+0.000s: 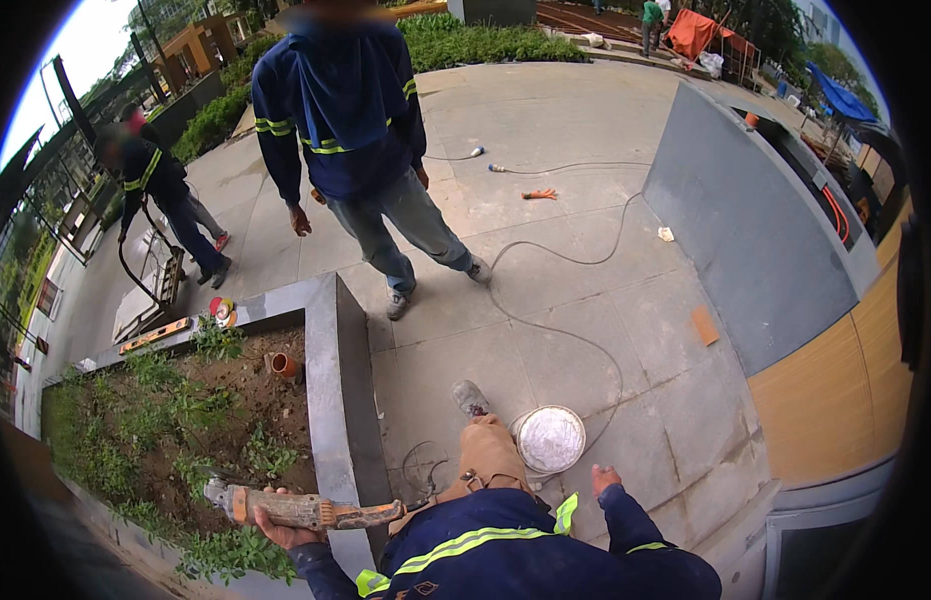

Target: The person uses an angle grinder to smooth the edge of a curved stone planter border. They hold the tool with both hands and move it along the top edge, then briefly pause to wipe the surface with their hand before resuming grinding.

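Observation:
My left hand (278,527) is wrapped round the body of a worn, dusty orange angle grinder (325,512). The tool lies level over the corner of a planter, its metal head pointing left above the plants and its rear end close to my waist. My right hand (605,479) hangs at my right side with the fingers apart and nothing in it. Closest to that hand is a round bucket (551,440) of whitish material, standing on the paving by my leg. A dark cord (417,470) loops beside the grinder's rear end.
A grey-walled planter (351,390) with soil, weeds and an orange pipe stub borders my left. One person (350,130) stands ahead; another (165,190) handles a cart. A long cable (575,335) winds across the paving past an orange glove (539,194). A grey wall (755,230) rises right.

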